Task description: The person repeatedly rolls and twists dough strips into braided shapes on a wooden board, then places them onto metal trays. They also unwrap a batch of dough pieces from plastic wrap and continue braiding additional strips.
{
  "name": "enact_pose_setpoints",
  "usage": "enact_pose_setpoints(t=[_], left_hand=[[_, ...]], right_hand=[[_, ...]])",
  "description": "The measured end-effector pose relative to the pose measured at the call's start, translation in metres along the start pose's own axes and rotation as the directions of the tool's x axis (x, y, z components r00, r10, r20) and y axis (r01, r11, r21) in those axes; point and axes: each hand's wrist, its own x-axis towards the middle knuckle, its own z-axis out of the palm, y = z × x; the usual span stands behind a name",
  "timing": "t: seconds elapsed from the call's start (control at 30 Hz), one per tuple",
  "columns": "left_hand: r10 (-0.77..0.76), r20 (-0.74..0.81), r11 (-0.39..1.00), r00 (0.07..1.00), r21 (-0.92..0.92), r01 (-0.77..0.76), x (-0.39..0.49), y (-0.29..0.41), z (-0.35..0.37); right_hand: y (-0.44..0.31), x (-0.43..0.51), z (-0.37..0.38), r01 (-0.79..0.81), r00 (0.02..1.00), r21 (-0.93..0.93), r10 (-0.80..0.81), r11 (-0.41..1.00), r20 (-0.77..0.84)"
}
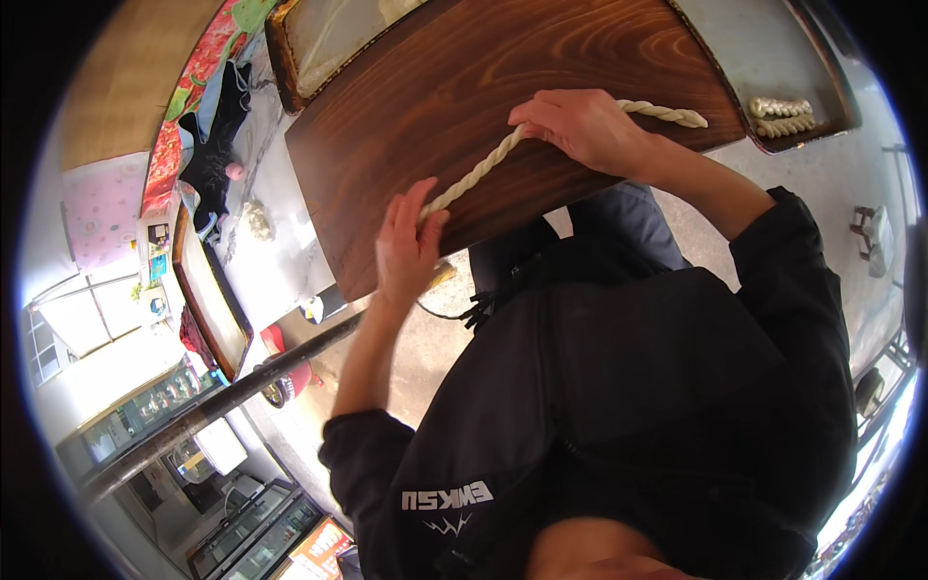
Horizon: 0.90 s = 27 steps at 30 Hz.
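A long twisted rope of pale dough (pixel 475 172) runs across a dark brown wooden board (pixel 406 123). My left hand (pixel 408 239) pinches its one end between thumb and fingers, at the board's near left edge. Farther right, my right hand (pixel 569 127) closes over the rope, its fingertips on the twisted strand. Past my right hand a twisted piece of dough (pixel 663 112) comes out and ends near the board's right edge; my hand hides whether it is the same strand.
Right of the board stands a metal tray (pixel 768 58) with braided dough pieces (pixel 783 126). Another tray (pixel 290 72) lies at the far left, beside a marbled surface with a dough lump (pixel 256 221) and a black cloth (pixel 217 159). A metal bar (pixel 275 370) crosses the lower left.
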Motion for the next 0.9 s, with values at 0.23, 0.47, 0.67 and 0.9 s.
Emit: enact_pose_setpoints(t=[0.23, 0.47, 0.67, 0.9], left_hand=[[0.142, -0.208, 0.785, 0.968, 0.619, 0.018, 0.058, -0.071, -0.039], [-0.405, -0.170, 0.753, 0.898, 0.495, 0.433, 0.028, -0.062, -0.036], [-0.024, -0.024, 0.915, 0.999, 0.403, 0.032, -0.014, -0.022, -0.014], [-0.151, -0.086, 0.978, 0.985, 0.132, 0.162, -0.071, -0.073, -0.017]], right_hand=[[0.005, -0.032, -0.029, 0.001, 0.993, -0.453, -0.056, 0.891, -0.107], [-0.003, -0.055, -0.042, -0.159, 0.987, -0.598, 0.107, 0.785, -0.121], [0.035, -0.055, -0.042, 0.127, 0.967, -0.333, -0.191, 0.934, -0.167], [0.013, -0.068, -0.076, -0.179, 0.984, -0.182, 0.178, 0.967, -0.023]])
